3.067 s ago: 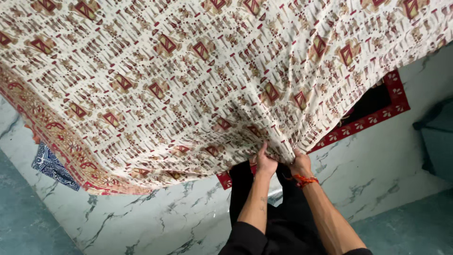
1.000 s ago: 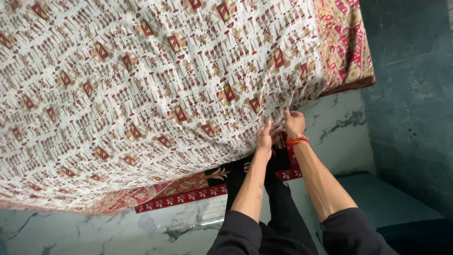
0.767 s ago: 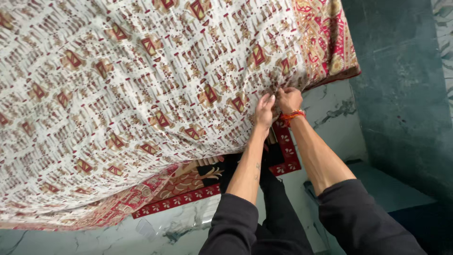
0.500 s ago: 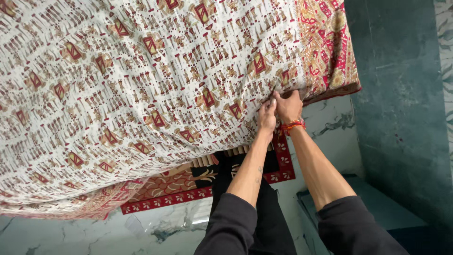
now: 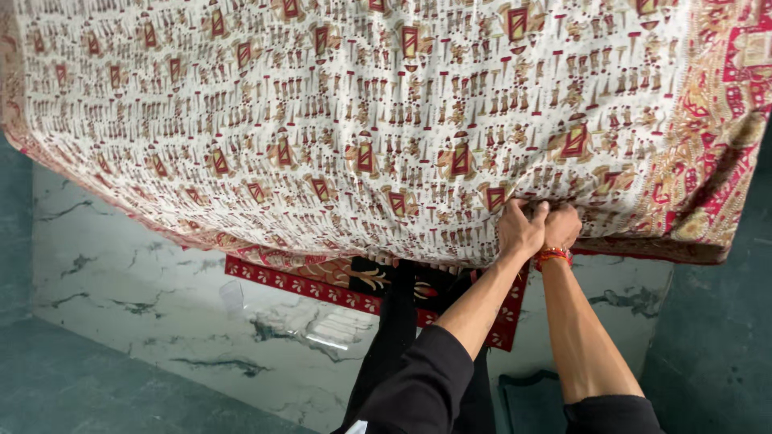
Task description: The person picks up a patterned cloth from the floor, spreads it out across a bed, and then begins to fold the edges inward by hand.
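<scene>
Both our left hand (image 5: 519, 229) and right hand (image 5: 561, 227) pinch the cream cotton sheet with red motifs (image 5: 362, 120) — gathering its lower edge — next, a regrip sideways.

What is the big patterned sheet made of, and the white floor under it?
The patterned sheet looks like thin woven cloth, likely cotton: it sags and wrinkles where the left hand and right hand bunch it. The floor looks like polished marble or tile: glossy, grey-veined.
</scene>
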